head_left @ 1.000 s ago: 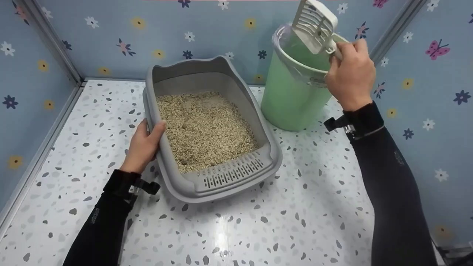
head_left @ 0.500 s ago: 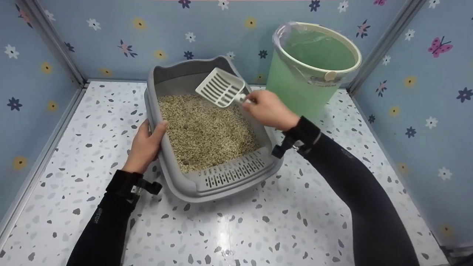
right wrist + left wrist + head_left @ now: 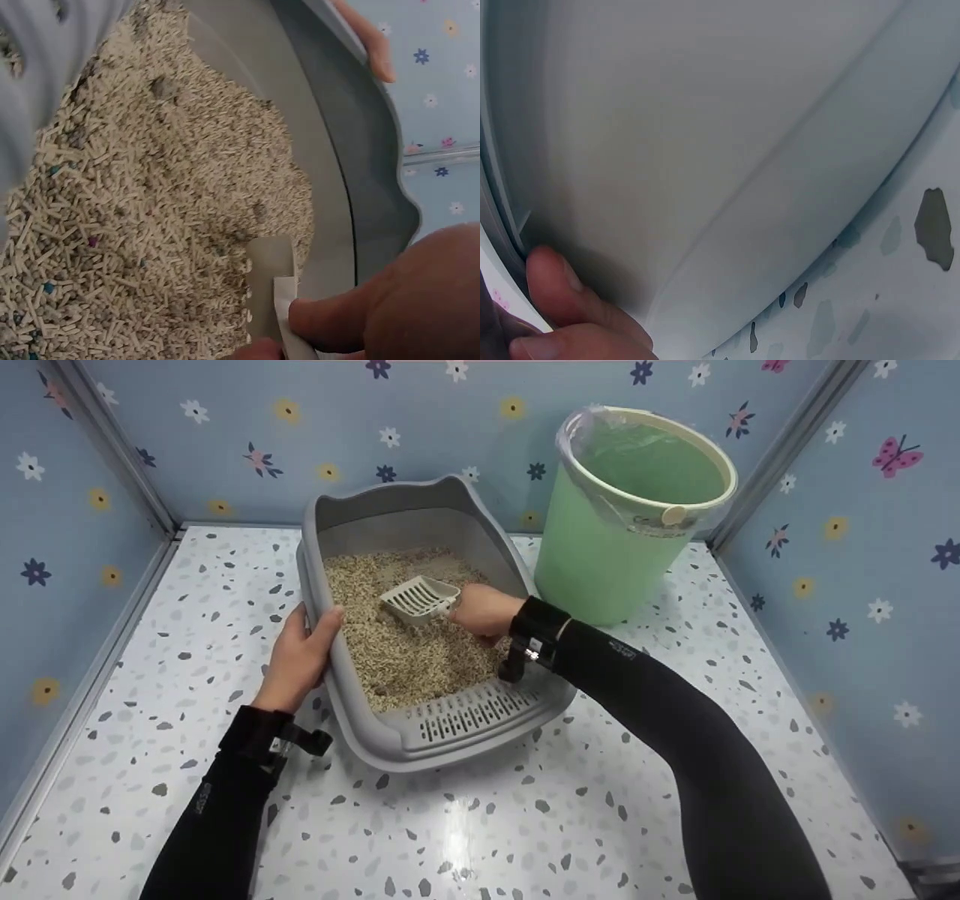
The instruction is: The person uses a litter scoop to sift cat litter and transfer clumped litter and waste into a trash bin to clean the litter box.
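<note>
A grey litter box [image 3: 349, 690] stands on the floor, with tan pellet litter [image 3: 401, 660] spread across its bottom. My left hand [image 3: 296, 652] grips its left rim, the thumb over the top; in the left wrist view its fingers [image 3: 585, 307] lie against the outer wall under the rim. Inside the box, my right hand [image 3: 484, 609] holds a pale slotted litter scoop [image 3: 420, 598] by its handle, with the blade low over the litter. The right wrist view shows the scoop [image 3: 270, 259] right at the pellets, a few dark clumps nearby.
A green trash bin [image 3: 600, 555] with a clear liner stands behind and right of the box, close to its right side. Flower-patterned walls [image 3: 420, 420] enclose the back and both sides. The floor [image 3: 480, 825] is white with grey specks.
My right hand has brought the scoop from over the bin leftward, then down into the litter box. My left hand stays on the box rim.
</note>
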A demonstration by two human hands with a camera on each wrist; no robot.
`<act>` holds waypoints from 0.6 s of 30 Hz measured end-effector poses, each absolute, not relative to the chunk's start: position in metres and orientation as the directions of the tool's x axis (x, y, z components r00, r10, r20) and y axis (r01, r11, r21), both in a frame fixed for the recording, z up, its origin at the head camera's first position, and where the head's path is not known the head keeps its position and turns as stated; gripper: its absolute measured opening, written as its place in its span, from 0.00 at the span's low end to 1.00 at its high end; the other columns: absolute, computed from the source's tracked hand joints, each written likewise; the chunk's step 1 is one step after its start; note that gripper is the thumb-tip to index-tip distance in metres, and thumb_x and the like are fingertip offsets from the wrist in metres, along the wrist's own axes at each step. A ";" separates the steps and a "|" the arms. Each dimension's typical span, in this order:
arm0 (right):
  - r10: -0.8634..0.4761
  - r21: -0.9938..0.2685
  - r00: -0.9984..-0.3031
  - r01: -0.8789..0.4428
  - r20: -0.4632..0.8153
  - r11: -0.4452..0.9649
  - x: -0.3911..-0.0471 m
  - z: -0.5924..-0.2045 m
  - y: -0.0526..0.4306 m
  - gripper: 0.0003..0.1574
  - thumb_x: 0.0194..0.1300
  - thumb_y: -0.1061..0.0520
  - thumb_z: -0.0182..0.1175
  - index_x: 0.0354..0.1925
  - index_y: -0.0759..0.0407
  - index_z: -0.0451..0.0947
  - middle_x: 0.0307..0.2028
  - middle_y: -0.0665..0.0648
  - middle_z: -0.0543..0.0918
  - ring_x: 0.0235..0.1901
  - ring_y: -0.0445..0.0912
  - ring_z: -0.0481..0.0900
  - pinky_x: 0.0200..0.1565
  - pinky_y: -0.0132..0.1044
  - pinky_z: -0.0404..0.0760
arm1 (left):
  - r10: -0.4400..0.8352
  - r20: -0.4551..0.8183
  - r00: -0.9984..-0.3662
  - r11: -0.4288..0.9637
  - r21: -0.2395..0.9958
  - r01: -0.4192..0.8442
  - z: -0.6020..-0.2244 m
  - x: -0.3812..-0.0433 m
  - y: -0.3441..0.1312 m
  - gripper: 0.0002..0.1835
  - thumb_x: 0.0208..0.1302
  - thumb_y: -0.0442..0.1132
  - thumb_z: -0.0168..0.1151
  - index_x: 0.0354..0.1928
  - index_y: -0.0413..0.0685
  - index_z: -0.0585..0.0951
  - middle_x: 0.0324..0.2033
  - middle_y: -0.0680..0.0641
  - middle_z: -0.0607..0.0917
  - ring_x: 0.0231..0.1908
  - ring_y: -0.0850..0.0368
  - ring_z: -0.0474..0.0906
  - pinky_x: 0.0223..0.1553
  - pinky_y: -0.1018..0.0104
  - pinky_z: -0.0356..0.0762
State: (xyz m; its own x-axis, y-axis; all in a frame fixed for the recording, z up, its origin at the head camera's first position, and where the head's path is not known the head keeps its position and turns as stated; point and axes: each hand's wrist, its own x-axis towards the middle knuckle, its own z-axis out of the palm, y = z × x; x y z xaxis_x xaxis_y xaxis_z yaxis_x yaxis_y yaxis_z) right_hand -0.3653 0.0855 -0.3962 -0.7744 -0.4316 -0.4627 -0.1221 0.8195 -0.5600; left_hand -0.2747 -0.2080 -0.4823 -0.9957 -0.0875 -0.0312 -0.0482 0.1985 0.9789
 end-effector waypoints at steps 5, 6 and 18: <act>-0.456 -0.401 -0.765 -0.282 -0.454 0.872 -0.363 -0.398 0.082 0.20 0.89 0.53 0.53 0.33 0.55 0.70 0.25 0.52 0.70 0.22 0.44 0.68 0.34 0.39 0.69 | -0.094 -0.034 -0.995 0.206 0.977 -0.053 -0.482 -0.275 -0.207 0.40 0.78 0.74 0.59 0.70 0.48 0.68 0.24 0.52 0.71 0.15 0.63 0.64 0.15 0.67 0.66; -0.455 -0.353 -0.774 -0.317 -0.439 0.880 -0.362 -0.397 0.082 0.22 0.89 0.51 0.53 0.32 0.55 0.71 0.27 0.53 0.71 0.25 0.46 0.70 0.36 0.39 0.71 | -0.094 -0.034 -0.995 0.203 0.978 -0.053 -0.482 -0.275 -0.207 0.39 0.78 0.73 0.59 0.70 0.48 0.69 0.25 0.51 0.71 0.15 0.63 0.64 0.15 0.67 0.66; -0.373 -0.541 -0.926 -0.280 -0.068 0.793 -0.325 -0.358 0.162 0.28 0.85 0.43 0.63 0.69 0.60 0.82 0.57 0.60 0.88 0.52 0.52 0.85 0.58 0.49 0.85 | -0.087 -0.038 -0.996 0.182 0.982 -0.053 -0.484 -0.276 -0.209 0.37 0.78 0.73 0.60 0.68 0.50 0.69 0.27 0.50 0.73 0.15 0.63 0.65 0.14 0.67 0.67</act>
State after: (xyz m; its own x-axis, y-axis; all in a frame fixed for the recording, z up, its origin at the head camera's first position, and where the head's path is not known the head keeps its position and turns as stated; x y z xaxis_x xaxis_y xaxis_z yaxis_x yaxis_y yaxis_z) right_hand -0.3248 0.1617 -0.3578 -0.9255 -0.3726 -0.0679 -0.2795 0.7929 -0.5415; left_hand -0.2761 -0.2088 -0.4842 -0.9955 -0.0869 -0.0376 -0.0530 0.1815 0.9820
